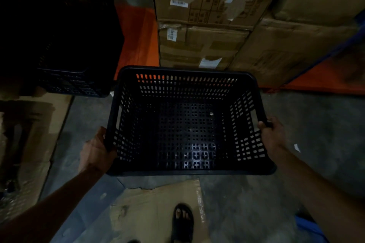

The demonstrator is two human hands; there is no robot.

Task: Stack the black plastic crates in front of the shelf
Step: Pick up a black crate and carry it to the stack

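An empty black plastic crate (185,124) with perforated walls and floor hangs in front of me above the concrete floor, its open top facing up. My left hand (96,150) grips its left rim and my right hand (272,134) grips its right rim. To the upper left stands a dark stack of black crates (75,45), next to the orange shelf beam (138,33). The held crate is apart from that stack, to its right and nearer to me.
Cardboard boxes (207,16) fill the shelf behind the held crate. Flattened cardboard (158,209) lies on the floor under my sandalled foot (182,221). More cardboard (29,134) lies at the left. An orange beam (316,83) runs low on the right.
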